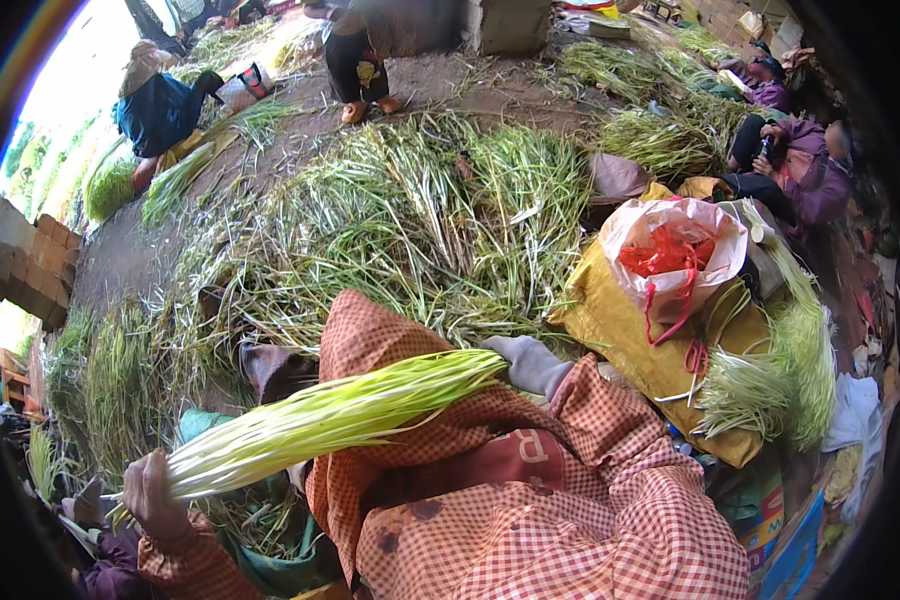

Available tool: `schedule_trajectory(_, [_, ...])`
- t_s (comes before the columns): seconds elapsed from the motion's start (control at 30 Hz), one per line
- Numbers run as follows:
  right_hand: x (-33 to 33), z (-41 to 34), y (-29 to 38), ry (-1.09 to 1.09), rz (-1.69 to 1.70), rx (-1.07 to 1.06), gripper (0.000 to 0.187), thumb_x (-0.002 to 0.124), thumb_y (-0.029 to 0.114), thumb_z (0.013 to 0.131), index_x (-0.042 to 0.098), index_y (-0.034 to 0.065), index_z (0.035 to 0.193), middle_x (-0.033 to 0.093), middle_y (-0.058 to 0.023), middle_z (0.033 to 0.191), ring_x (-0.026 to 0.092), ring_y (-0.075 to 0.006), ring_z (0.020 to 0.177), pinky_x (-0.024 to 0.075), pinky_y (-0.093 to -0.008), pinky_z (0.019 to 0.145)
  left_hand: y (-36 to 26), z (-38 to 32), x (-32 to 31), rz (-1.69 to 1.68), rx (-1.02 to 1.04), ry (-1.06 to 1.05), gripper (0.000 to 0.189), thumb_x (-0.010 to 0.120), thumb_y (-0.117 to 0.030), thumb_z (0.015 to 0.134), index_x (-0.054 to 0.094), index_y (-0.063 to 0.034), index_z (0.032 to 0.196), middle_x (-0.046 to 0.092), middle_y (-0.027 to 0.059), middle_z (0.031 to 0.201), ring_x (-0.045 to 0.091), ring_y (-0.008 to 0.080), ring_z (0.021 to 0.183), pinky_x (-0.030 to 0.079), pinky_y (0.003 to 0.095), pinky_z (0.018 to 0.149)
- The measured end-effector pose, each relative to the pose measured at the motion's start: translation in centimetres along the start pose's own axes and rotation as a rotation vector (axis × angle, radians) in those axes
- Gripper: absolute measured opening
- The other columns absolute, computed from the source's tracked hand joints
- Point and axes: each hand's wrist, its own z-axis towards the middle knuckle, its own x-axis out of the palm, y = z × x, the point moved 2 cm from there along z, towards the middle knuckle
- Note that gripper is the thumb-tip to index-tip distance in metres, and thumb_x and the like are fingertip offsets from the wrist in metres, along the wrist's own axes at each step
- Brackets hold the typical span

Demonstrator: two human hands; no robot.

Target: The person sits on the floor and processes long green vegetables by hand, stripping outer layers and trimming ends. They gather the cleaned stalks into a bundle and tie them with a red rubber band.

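Observation:
A long bundle of pale yellow-green stalks, like blanched chives, stretches across my lap. My bare left hand grips its white stem ends. At the other end, my right hand in a grey glove closes around the leaf tips. Under the bundle lies the red-and-white checked cloth of my smock. To my right, a yellow woven sack carries a white bag of red plastic, red-handled scissors and a trimmed bunch of pale stalks.
A broad heap of loose green stalks covers the ground ahead. A green sack of leaf scraps stands at my left knee. People sit at the right and far left; another person stands beyond the heap. Bricks edge the left.

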Motion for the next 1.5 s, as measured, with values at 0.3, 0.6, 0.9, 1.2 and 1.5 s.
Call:
schedule_trajectory(0.3, [4.3, 5.0, 2.1, 0.408, -0.321, 0.216, 0.033, 0.041, 0.030, 0.093, 0.060, 0.0166, 0.116, 0.065, -0.0162, 0.104, 0.063, -0.0308, 0.097, 0.0497, -0.0372, 0.082, 0.7, -5.8, 1.3, -0.016, -0.075, 0.148, 0.027, 0.060, -0.012, 0.083, 0.059, 0.0023, 0.106, 0.062, 0.0190, 0.083, 0.061, 0.0331, 0.069, 0.049, 0.0407, 0.059])
schedule_trajectory(0.6, [5.0, 0.9, -7.3, 0.051, 0.003, 0.516, 0.069, 0.059, 0.042, 0.084, 0.033, 0.0119, 0.140, 0.053, -0.0205, 0.127, 0.052, -0.0353, 0.115, 0.0390, -0.0419, 0.099, 4.0, -10.8, 6.3, -0.142, -0.703, -0.129, 0.037, 0.060, -0.018, 0.087, 0.057, 0.0025, 0.117, 0.062, 0.0166, 0.112, 0.060, 0.0284, 0.099, 0.049, 0.0341, 0.085])
schedule_trajectory(0.9, [-2.8, -13.1, -14.1, -0.921, -0.002, 0.634, 0.025, 0.059, 0.029, 0.087, 0.065, 0.0045, 0.090, 0.066, -0.0167, 0.088, 0.063, -0.0319, 0.085, 0.0486, -0.0383, 0.077, 9.9, -6.4, 12.5, -0.411, -0.934, -0.591, 0.032, 0.059, -0.013, 0.086, 0.058, -0.0007, 0.116, 0.063, 0.0122, 0.105, 0.059, 0.0220, 0.092, 0.047, 0.0301, 0.080])
schedule_trajectory(1.2, [-8.9, -22.7, -27.4, -0.817, -0.406, 0.884, 0.022, 0.052, 0.020, 0.088, 0.060, 0.0050, 0.102, 0.065, -0.0162, 0.095, 0.063, -0.0331, 0.081, 0.0500, -0.0405, 0.068, 13.6, -9.4, 9.0, -0.382, -1.060, -0.657, 0.029, 0.060, -0.011, 0.084, 0.060, -0.0017, 0.111, 0.064, 0.0101, 0.093, 0.061, 0.0186, 0.079, 0.049, 0.0280, 0.069])
schedule_trajectory(1.5, [-10.3, -17.2, -28.1, -0.822, -0.312, 0.788, 0.023, 0.055, 0.014, 0.085, 0.060, 0.0032, 0.104, 0.063, -0.0134, 0.092, 0.061, -0.0275, 0.077, 0.0493, -0.0361, 0.065, 14.3, -11.7, 5.9, -0.426, -1.064, -0.783, 0.040, 0.064, -0.001, 0.073, 0.060, -0.0041, 0.112, 0.064, 0.0048, 0.083, 0.061, 0.0113, 0.061, 0.051, 0.0222, 0.050])
